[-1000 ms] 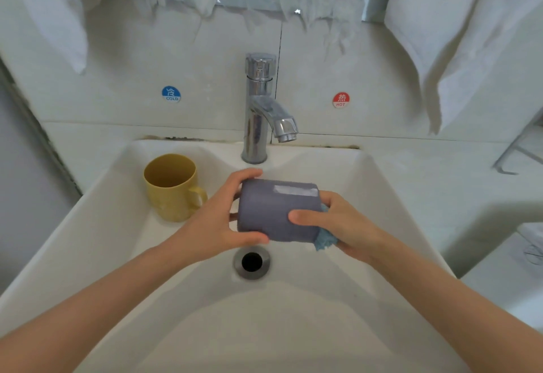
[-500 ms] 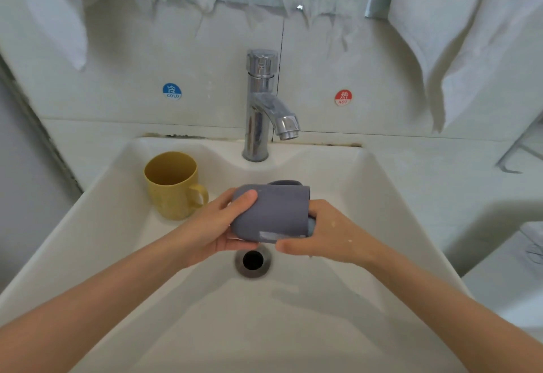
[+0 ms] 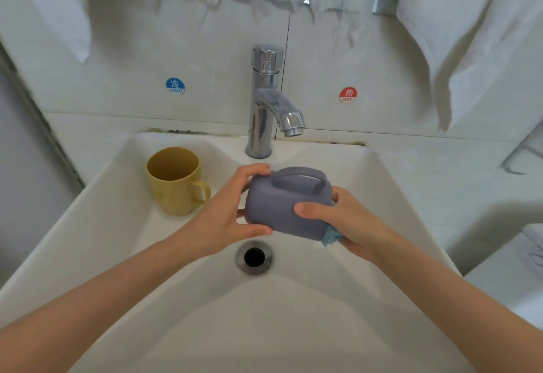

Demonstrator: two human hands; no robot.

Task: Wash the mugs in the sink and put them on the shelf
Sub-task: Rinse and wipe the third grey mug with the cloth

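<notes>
Two mugs sit within the white sink (image 3: 97, 225). Behind it stands the tap (image 3: 266, 102), with no water running. Both hands hold the purple mug (image 3: 282, 208) on its side above the drain (image 3: 254, 257) (handle up): the left hand (image 3: 223, 216) grips its base, the right hand (image 3: 349, 222) presses a blue cloth (image 3: 331, 237) at its mouth. Left of them, the yellow mug (image 3: 174, 181) stands upright in the basin.

purple-grey mug (image 3: 282, 211), yellow mug (image 3: 176, 184), blue cloth (image 3: 331, 237)
</notes>
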